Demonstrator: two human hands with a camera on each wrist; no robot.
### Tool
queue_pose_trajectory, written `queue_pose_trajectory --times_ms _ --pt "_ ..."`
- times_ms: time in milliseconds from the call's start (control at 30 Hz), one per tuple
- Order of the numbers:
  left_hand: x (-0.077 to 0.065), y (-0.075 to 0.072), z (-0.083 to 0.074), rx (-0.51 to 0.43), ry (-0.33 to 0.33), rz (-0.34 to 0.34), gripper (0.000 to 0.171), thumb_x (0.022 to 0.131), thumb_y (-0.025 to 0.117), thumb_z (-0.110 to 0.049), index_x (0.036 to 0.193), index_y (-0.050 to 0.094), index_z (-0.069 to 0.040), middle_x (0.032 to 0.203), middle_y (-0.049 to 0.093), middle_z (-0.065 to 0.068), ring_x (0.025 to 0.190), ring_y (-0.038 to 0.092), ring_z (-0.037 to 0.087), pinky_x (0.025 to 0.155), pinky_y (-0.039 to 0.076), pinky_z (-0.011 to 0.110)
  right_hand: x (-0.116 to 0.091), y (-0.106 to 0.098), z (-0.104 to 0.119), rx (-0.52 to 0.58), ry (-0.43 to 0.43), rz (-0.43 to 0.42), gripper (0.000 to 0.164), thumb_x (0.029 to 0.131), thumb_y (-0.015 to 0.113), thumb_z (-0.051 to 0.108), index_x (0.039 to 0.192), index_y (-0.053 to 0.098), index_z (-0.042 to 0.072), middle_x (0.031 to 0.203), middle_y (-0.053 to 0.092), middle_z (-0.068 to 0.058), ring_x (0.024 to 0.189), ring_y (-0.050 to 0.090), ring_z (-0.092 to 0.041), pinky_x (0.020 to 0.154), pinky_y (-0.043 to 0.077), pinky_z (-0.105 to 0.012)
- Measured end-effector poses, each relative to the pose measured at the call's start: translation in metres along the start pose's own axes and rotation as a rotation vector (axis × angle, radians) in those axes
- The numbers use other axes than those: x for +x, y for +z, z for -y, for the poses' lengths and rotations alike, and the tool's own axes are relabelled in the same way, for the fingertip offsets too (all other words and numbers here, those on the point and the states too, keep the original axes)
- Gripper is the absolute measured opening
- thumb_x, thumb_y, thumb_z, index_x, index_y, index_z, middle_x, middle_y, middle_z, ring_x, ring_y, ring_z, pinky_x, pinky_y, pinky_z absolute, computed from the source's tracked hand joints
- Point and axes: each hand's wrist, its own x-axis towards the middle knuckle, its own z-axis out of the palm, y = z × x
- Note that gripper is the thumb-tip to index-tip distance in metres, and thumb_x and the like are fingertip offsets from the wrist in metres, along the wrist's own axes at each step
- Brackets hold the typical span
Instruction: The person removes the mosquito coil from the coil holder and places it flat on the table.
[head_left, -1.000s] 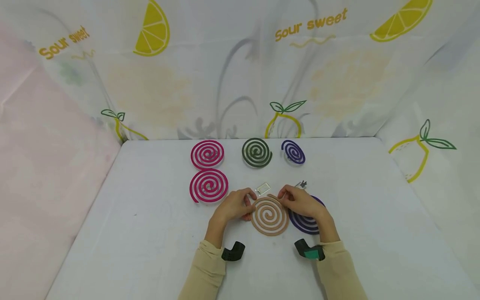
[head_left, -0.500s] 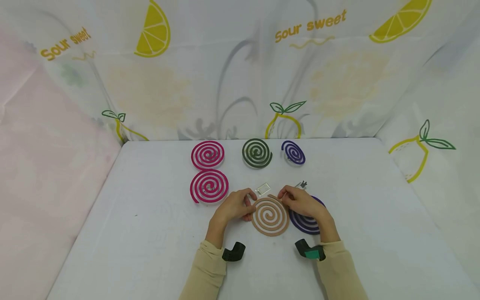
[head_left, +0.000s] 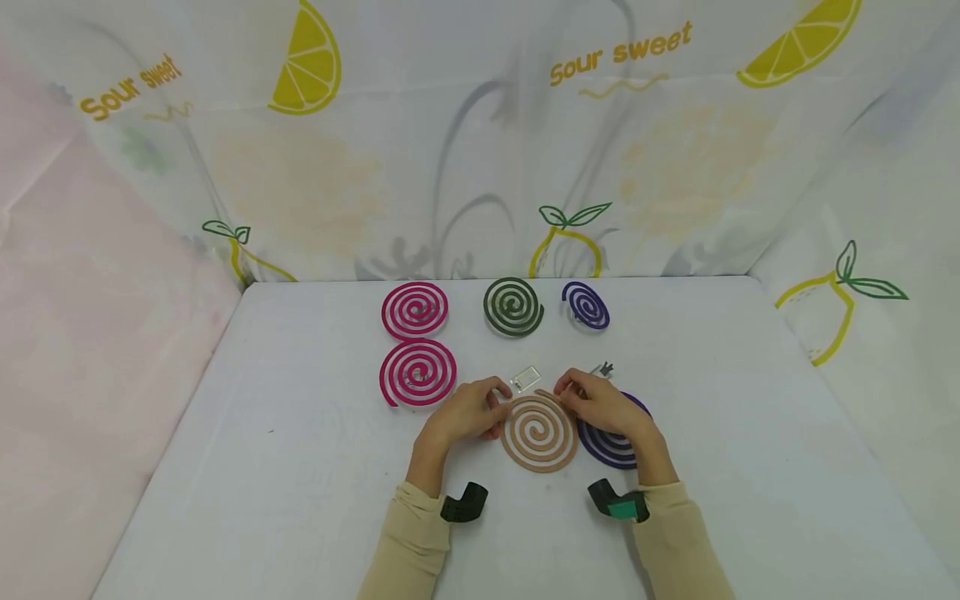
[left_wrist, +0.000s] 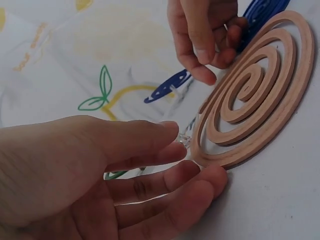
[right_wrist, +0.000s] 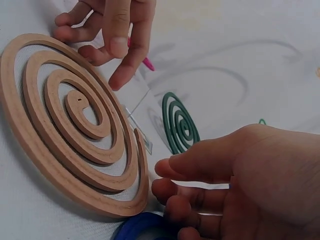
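A tan mosquito coil [head_left: 537, 432] lies flat on the white table between my two hands. At its left edge is my left hand [head_left: 472, 410], its fingers loosely bent. In the left wrist view those fingertips [left_wrist: 212, 180] come right up to the coil's outer rim. My right hand [head_left: 596, 402] hovers by the upper right rim, near the coil's loose outer end, with relaxed fingers. The right wrist view has its fingertips [right_wrist: 162, 169] just beside that end, holding nothing. Under the right hand and forearm, a dark blue-purple coil [head_left: 611, 457] is partly covered.
Two magenta coils [head_left: 416, 310] stand front to back at the left. Farther back are a green coil [head_left: 513, 307] and a small tilted purple coil [head_left: 588, 307]. A small clear rectangular piece [head_left: 525, 379] lies behind the tan coil. A small metal piece [head_left: 606, 368] is behind my right hand.
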Motion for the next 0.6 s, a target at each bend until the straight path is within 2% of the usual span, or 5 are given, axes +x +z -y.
queue_pose_trajectory --times_ms 200,433,600 --pt "-0.003 -0.009 0.0 0.021 0.074 -0.065 0.023 0.093 0.057 -0.019 0.113 0.062 -0.009 0.079 0.062 0.003 0.06 0.055 0.011 0.056 0.045 0.025 0.002 0.0 0.005 -0.014 -0.034 -0.093 0.015 0.094 0.048 0.01 0.103 0.059 0.005 0.087 0.062 -0.007 0.072 0.052 -0.013 0.066 0.045 -0.027" --pt "-0.006 -0.018 0.005 0.035 0.145 -0.234 0.019 0.093 0.059 -0.02 0.108 0.065 -0.012 0.086 0.063 -0.001 0.074 0.056 0.01 0.061 0.046 0.023 0.007 0.003 0.016 -0.008 -0.105 -0.174 0.015 0.095 0.049 0.01 0.105 0.059 0.005 0.085 0.061 -0.005 0.071 0.051 -0.012 0.062 0.044 -0.023" --pt "-0.008 -0.022 0.008 0.016 0.188 -0.321 0.017 0.093 0.059 -0.017 0.106 0.066 -0.01 0.085 0.065 -0.001 0.076 0.059 0.011 0.066 0.049 0.026 0.01 0.009 0.02 0.014 -0.137 -0.209 0.014 0.095 0.051 0.008 0.105 0.059 0.005 0.086 0.062 -0.007 0.072 0.052 -0.013 0.062 0.045 -0.022"
